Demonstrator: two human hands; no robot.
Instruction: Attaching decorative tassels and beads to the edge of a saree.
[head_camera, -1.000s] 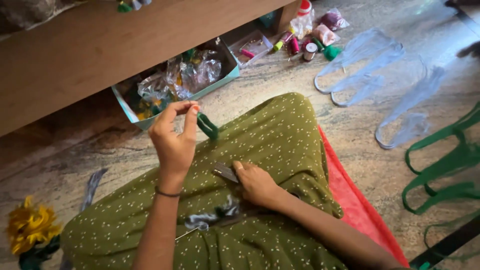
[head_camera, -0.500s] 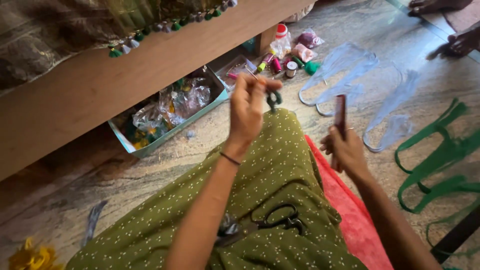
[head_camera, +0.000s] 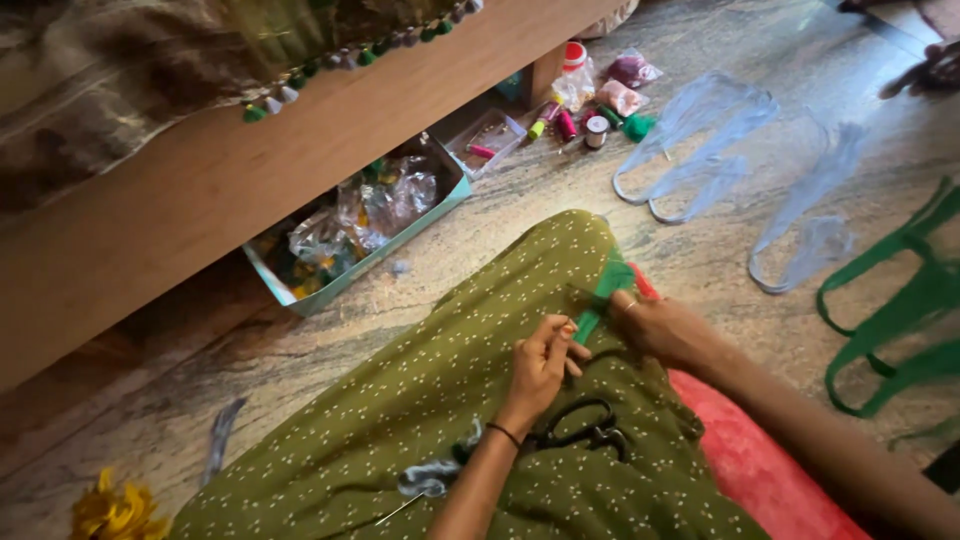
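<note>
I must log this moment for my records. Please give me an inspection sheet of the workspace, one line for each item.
Surface: green dotted cloth over the lap, on a mottled stone floor.
Job's things: a green strip, pinched between both hands.
Clutter: black scissors on the cloth; open box of packets; thread spools; clear plastic bags.
Fingers: left hand and right hand both closed on the strip.
Cables: nothing seen.
Surroundings: wooden bed frame; green plastic chair; yellow flower.

Matt green ribbon (head_camera: 608, 290) lies on dotted olive cloth (head_camera: 440, 400), beside glossy black scissors (head_camera: 585, 432), above polished speckled stone floor (head_camera: 500, 215).
</note>
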